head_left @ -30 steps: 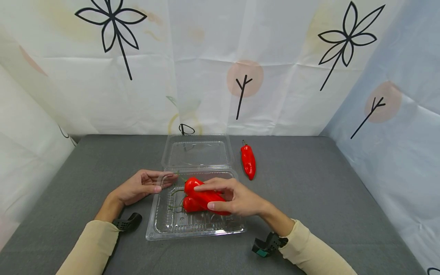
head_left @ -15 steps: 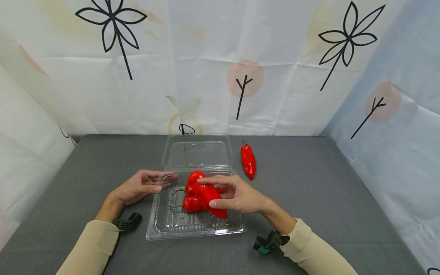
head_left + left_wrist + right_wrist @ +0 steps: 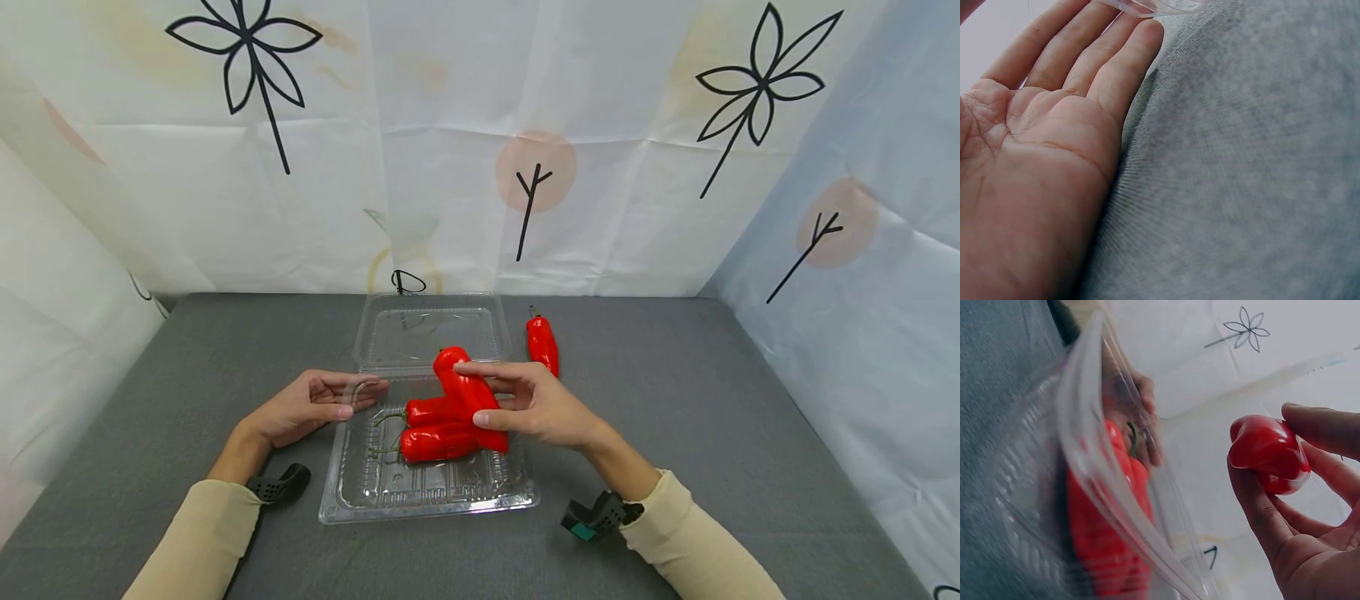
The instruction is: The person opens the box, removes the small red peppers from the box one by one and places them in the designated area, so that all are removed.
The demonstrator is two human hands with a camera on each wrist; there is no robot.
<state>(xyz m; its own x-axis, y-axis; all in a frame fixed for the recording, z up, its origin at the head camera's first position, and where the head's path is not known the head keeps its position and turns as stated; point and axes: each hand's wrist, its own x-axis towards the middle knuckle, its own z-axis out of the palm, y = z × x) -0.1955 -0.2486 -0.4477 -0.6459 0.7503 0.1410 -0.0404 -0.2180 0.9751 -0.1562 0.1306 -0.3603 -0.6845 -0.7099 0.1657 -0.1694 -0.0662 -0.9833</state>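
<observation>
In the head view my right hand (image 3: 543, 408) pinches a long red pepper (image 3: 468, 387) between thumb and fingers, above the right part of a clear plastic container (image 3: 397, 504). The right wrist view shows that pepper (image 3: 1266, 453) end-on, raised over the rim. Two more red peppers with green stems, a rear pepper (image 3: 429, 412) and a front pepper (image 3: 438, 442), lie side by side inside, their right ends partly hidden by the held one. My left hand (image 3: 311, 408) is at the container's left wall, its fingers (image 3: 1113, 78) straight and at the plastic.
The container's hinged lid (image 3: 431, 333) lies folded back behind it. Another red pepper (image 3: 542, 343) lies on the grey table (image 3: 660, 375) at the back right, its lower end hidden behind my right hand. A patterned white cloth (image 3: 450, 167) stands along the table's back edge.
My right hand has lifted the pepper up and to the right, turning it steeper, so the two peppers below show more. The left hand has stayed in place.
</observation>
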